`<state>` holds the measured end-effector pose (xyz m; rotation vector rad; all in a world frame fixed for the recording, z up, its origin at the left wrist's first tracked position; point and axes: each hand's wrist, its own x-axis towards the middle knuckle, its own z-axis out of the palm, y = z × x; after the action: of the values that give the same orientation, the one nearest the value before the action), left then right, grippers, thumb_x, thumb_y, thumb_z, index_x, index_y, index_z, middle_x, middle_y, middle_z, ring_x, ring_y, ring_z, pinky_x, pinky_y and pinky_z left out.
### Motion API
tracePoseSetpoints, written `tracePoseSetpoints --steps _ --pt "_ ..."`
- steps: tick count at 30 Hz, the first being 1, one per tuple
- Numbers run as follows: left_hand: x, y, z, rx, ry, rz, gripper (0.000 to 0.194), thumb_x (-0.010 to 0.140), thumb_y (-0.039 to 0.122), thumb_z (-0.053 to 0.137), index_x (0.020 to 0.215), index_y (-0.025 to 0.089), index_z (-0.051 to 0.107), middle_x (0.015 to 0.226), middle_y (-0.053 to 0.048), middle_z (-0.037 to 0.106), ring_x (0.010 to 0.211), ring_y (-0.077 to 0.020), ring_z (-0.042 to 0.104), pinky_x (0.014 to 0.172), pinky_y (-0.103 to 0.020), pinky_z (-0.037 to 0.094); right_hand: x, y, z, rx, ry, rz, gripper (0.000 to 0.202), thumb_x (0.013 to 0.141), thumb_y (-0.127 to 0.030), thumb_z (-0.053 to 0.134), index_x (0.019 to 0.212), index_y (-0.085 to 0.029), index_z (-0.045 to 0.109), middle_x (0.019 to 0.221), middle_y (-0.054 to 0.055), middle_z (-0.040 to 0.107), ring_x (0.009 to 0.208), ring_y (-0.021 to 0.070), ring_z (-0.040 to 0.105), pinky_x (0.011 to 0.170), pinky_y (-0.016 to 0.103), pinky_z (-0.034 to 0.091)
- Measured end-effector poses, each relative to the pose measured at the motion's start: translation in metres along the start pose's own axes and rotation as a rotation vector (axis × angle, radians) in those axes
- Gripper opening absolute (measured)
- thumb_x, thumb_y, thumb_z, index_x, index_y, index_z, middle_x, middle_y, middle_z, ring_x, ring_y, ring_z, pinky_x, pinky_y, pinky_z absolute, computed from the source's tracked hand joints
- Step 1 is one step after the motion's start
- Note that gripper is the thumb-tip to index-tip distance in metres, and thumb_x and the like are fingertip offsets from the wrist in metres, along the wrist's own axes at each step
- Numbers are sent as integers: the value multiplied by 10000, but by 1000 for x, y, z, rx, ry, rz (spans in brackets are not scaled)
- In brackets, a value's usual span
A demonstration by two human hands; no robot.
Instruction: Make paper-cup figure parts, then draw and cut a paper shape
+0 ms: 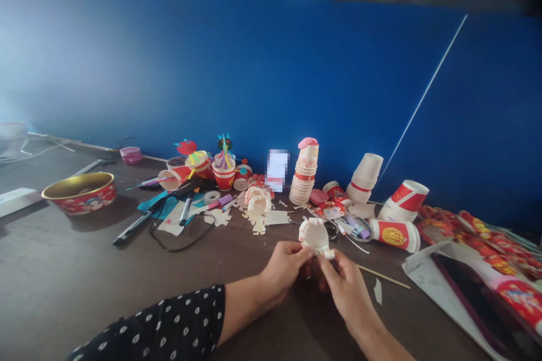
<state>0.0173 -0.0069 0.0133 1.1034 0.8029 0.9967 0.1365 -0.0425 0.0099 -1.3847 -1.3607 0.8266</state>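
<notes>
Between my two hands is a cut paper cup (315, 235), its round white bottom facing me and its edge strips curled into rolls. My left hand (283, 272) pinches its lower left edge between thumb and fingers. At the lower right edge, my right hand (344, 281) grips a curled strip with the thumb. The fingertips under the cup are partly hidden. Just beyond, to the left, a similar cut cup with curled strips (259, 201) lies on the table. A thin wooden stick (386, 277) rests beside my right hand, with a white paper scrap (377, 291) near it.
A stack of paper cups (302, 177) stands behind my hands. To the right are more red and white cups (396, 235) and a phone (474, 299) on a white box lid. Leftward lie a marker (185, 211), a tape roll (212, 197) and a gold-lined bowl (80, 197). A blue partition (212, 67) closes the back.
</notes>
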Motion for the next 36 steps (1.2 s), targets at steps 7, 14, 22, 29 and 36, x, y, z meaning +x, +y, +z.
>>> tracePoseSetpoints --steps 7,14,22,29,36 --pt "2 -3 -1 -71 54 -17 309 619 409 599 517 136 494 428 34 434 408 -65 347 449 -227 246 -1 -4 1 6 -58 -3 293 736 -465 557 736 -172 554 572 -6 599 447 138 526 426 226 402" --pt "4 -6 -2 -107 101 -26 320 582 424 636 542 137 501 448 40 432 418 -65 356 450 -224 258 -2 -6 1 98 -97 13 316 696 -480 600 739 -168 566 607 8 608 473 135 516 423 215 396" --pt "4 -5 -1 -7 111 -3 294 601 390 626 513 140 496 416 42 428 406 -62 346 435 -221 242 -3 -7 2 35 -2 12 351 741 -509 525 695 -163 569 538 -3 560 449 129 496 412 213 383" --pt "5 1 1 -18 82 -3 217 624 310 597 518 143 507 408 31 448 387 -71 376 420 -221 268 3 -5 6 120 -31 39 342 723 -508 543 663 -171 540 515 -25 530 428 118 460 405 216 357" --pt "9 4 6 75 164 -36 211 623 237 591 462 151 485 371 29 439 366 -76 383 396 -217 255 6 0 8 154 -39 62 328 735 -497 531 677 -175 555 513 -22 545 415 121 473 386 215 339"
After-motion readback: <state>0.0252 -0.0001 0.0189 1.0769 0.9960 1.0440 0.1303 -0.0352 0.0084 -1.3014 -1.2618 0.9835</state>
